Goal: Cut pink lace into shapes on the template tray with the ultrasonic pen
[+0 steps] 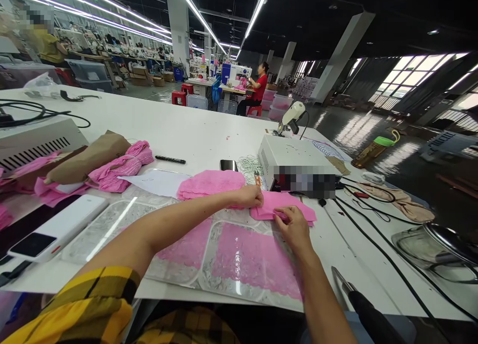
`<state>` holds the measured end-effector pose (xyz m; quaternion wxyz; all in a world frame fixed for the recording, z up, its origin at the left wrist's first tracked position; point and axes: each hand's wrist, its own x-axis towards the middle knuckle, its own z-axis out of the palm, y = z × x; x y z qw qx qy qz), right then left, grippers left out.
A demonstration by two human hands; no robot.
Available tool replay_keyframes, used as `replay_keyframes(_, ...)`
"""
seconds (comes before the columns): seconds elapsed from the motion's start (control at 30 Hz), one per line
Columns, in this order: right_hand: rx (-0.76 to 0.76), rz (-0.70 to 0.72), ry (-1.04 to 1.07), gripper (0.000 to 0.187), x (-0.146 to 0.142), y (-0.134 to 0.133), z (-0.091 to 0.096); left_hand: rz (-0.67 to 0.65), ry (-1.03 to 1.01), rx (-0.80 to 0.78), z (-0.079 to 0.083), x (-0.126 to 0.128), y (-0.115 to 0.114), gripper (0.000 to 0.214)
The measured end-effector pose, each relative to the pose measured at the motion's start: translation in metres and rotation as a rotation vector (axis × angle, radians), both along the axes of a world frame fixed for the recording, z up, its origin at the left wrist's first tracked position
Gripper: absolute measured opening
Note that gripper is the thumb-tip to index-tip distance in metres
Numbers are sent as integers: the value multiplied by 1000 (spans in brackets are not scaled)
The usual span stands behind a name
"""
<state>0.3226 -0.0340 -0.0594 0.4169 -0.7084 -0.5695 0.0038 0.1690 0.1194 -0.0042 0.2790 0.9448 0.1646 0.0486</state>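
Observation:
A pile of pink fabric pieces (286, 204) lies on the table just in front of the grey-white machine box. At its left corner my left hand (251, 196) is closed, fingertips pinching the pink fabric. My right hand (295, 225) pinches the near edge of the same pile between thumb and fingers. Under my left wrist lies a second pile of pink fabric (209, 182). Between me and the piles, a clear plastic template (203, 264) has pink fabric showing in its rounded panels.
Orange-handled snips (257, 178), a phone (228, 165) and a black pen (170, 160) lie behind the piles. A soldering-iron-like tool (358, 299), cables and a glass mug (436, 249) are at right. Pink bundles (121, 167) and a white device (58, 229) lie left.

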Motion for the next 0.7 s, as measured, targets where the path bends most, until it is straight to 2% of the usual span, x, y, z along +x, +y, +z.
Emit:
replay_keyframes(0.1,17,-81,-41,27,4,0,-4,-42,11,-40,10,-1,3,11)
replay_keyframes(0.27,34,-167,-119,26,12,1,-5,-74,-3,-75,29,-7,6,13)
replay_keyframes(0.4,41,-167,-183,24,11,-6,2,-123,5,-111,41,-23,4,12)
replay_keyframes(0.53,22,-74,-238,23,-9,-35,7,-201,39,-170,42,-51,-9,8)
replay_keyframes(0.7,86,85,-435,21,-41,-87,2,-319,111,-238,27,-83,-35,11)
